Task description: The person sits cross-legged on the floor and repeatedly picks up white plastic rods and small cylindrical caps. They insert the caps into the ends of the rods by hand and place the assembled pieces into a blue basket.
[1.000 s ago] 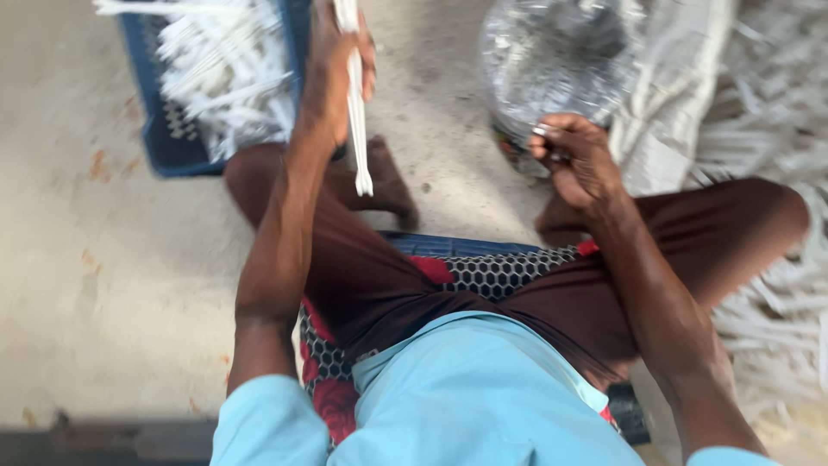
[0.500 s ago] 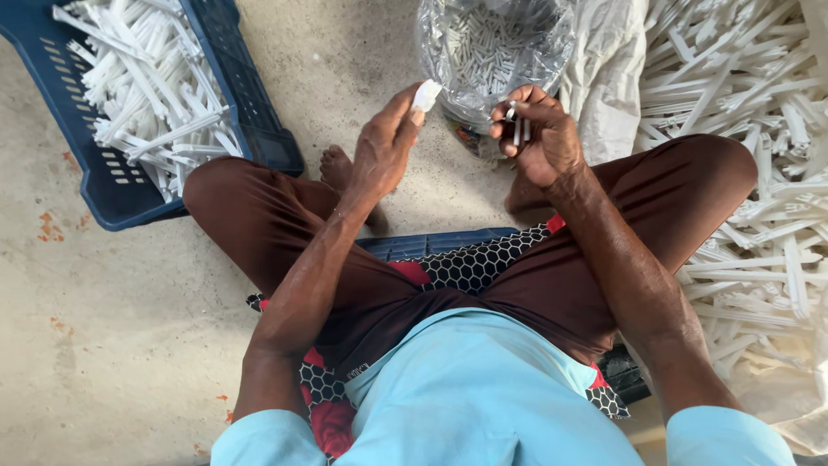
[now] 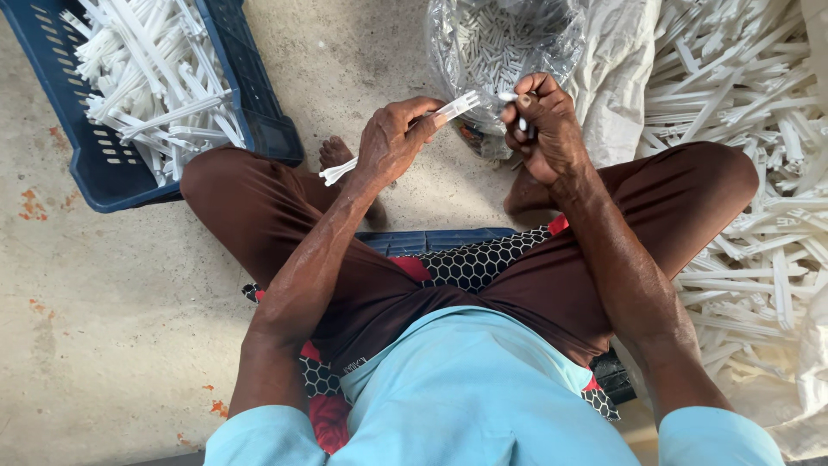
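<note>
My left hand grips a long white plastic strip that runs slantwise from its lower left end near my knee to a forked tip at the upper right. My right hand is closed around a few small white plastic pieces and holds one against the strip's tip. Both hands meet above my crossed legs in dark brown trousers, just in front of a clear plastic bag full of small white pieces.
A blue plastic crate packed with white strips stands at the upper left on the concrete floor. A big loose heap of white strips lies on white sacking to the right. I sit on a blue crate with a patterned cushion.
My left hand came back from over the blue crate to the middle with a strip. The right hand rose slightly to meet the strip's tip. The view tilted down.
</note>
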